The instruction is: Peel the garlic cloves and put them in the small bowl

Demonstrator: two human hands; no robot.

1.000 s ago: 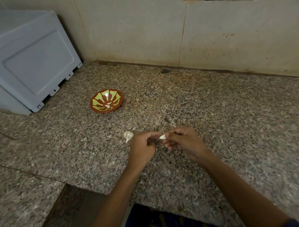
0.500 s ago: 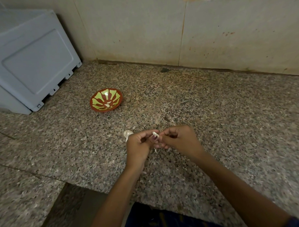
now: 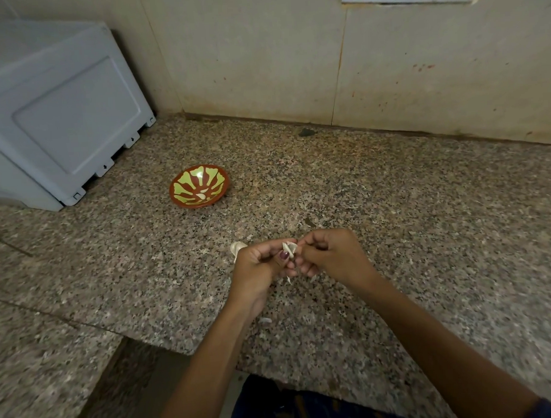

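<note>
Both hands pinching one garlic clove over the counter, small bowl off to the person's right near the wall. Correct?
Not quite. The head view shows the small bowl to the person's left, beside the grey appliance. The rest holds: left hand and right hand pinch one garlic clove over the counter.

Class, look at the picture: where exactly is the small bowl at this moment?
In the head view the small bowl sits on the granite counter, left of centre, beside the grey appliance and beyond the two hands, apart from them.
</note>
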